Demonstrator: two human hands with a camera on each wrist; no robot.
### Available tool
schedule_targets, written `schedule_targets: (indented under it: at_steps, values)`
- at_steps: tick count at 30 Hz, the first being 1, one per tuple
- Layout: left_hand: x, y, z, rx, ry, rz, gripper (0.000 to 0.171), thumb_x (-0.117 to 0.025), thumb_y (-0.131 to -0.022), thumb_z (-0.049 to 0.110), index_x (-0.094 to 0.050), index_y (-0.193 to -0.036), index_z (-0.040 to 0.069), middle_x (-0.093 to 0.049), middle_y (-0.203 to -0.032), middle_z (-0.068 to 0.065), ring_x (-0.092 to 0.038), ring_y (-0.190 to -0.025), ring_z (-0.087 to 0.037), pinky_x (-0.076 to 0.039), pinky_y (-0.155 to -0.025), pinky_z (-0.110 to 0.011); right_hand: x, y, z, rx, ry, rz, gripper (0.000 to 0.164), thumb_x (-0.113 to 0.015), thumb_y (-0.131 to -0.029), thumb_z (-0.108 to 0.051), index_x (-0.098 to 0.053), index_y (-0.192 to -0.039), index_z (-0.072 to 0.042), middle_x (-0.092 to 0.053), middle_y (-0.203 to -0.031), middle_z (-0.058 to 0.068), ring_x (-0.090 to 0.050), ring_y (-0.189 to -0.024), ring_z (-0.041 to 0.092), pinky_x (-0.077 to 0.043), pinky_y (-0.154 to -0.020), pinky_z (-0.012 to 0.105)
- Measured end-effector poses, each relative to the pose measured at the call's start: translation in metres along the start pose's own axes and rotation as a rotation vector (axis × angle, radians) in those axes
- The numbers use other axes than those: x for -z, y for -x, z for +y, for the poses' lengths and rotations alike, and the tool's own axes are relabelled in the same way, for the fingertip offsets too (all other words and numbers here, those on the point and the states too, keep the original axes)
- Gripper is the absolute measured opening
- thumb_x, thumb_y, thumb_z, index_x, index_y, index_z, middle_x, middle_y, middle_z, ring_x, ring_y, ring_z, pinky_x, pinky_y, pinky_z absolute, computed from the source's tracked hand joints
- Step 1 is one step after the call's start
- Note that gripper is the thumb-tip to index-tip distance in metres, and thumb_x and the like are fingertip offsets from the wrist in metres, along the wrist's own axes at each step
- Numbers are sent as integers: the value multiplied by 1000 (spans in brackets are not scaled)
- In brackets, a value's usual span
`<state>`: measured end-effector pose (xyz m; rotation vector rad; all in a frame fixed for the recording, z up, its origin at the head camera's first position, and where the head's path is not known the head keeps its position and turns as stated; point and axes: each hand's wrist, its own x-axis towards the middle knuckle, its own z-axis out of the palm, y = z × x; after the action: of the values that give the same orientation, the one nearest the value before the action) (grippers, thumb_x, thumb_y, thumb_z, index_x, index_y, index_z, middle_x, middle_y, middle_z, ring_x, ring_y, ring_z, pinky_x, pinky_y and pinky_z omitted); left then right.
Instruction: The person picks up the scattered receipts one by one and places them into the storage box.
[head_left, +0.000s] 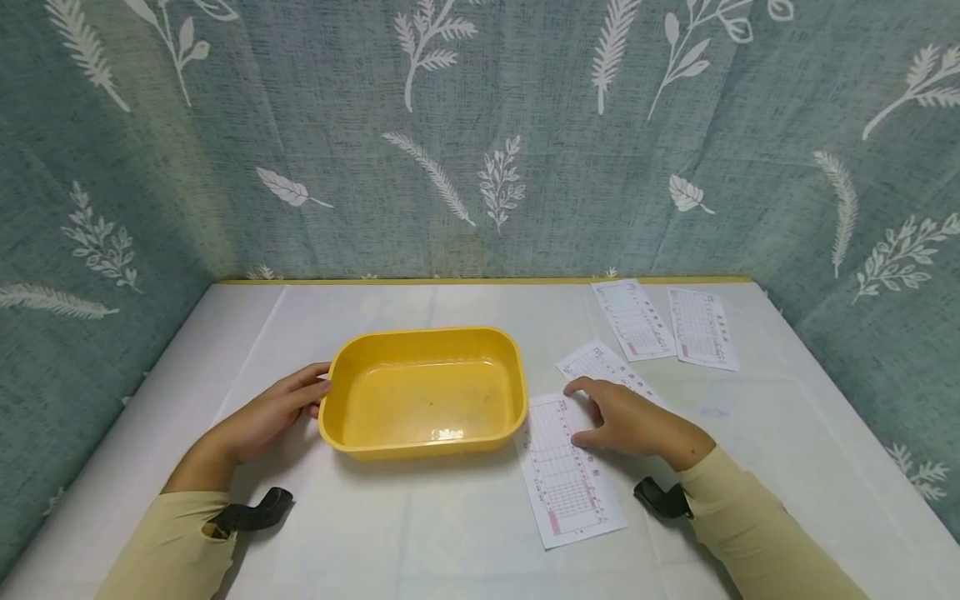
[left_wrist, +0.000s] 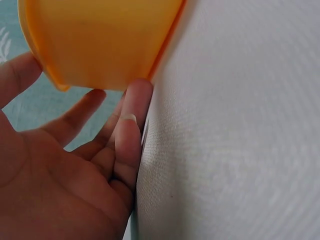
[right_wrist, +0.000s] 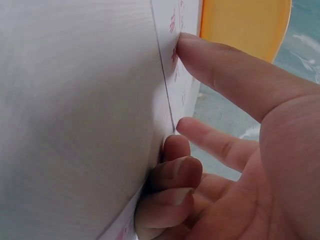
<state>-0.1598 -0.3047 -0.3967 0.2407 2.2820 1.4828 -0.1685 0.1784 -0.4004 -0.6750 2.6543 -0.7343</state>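
A yellow plastic basin (head_left: 431,400) stands in the middle of the white tabletop. My left hand (head_left: 273,408) is at its left end, with the fingertips against the wall and the thumb near the rim; in the left wrist view the fingers (left_wrist: 139,100) are loosely spread beside the basin (left_wrist: 105,45). To the right of the basin lies a printed paper form (head_left: 566,475) with red and grey lines. Over its upper right part is my right hand (head_left: 637,421). Its thumb (right_wrist: 200,52) touches the sheet, the index finger stretches forward, and the other fingers bend against the table.
Behind the right hand another form (head_left: 603,362) lies partly covered. Two more, a left form (head_left: 633,321) and a right form (head_left: 703,327), lie at the table's back right. Patterned green cloth (head_left: 465,167) walls the back and sides. Black wrist straps (head_left: 255,510) show on both arms.
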Motion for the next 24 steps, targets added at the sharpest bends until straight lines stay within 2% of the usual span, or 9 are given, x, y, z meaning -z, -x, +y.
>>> schedule_targets:
  at_steps: [6,10,19,24]
  values:
    - [-3,-1,-2,-2,19,-8,55,-41,-108,34,-31,-151,1,-51,-105,-3,-51,-91,-9,-42,-84,-18,0,1,2,-32,-10,-10,58,-84,-81,-24,-53,-129,-12,-52,-82,1,-47,-74,13,-39,-66,25]
    - [-1,-1,-3,-14,30,-15,54,-41,-108,34,-33,-150,1,-51,-103,-1,-51,-90,-9,-41,-83,-19,-1,0,1,-24,-11,-5,54,-84,-81,-25,-54,-125,-14,-51,-83,0,-46,-74,13,-38,-66,26]
    - [0,-2,-5,-13,26,-23,54,-41,-108,35,-33,-150,2,-52,-103,-1,-51,-91,-10,-41,-84,-19,-1,-1,-1,-40,-4,-6,52,-83,-82,-22,-55,-124,-15,-52,-82,-1,-48,-73,12,-40,-66,24]
    - [1,-4,-5,-27,26,-25,53,-40,-108,34,-33,-150,2,-50,-103,-3,-50,-91,-10,-41,-83,-19,1,0,-2,-8,-17,-10,52,-81,-83,-18,-54,-126,-13,-53,-79,-3,-49,-70,10,-41,-63,22]
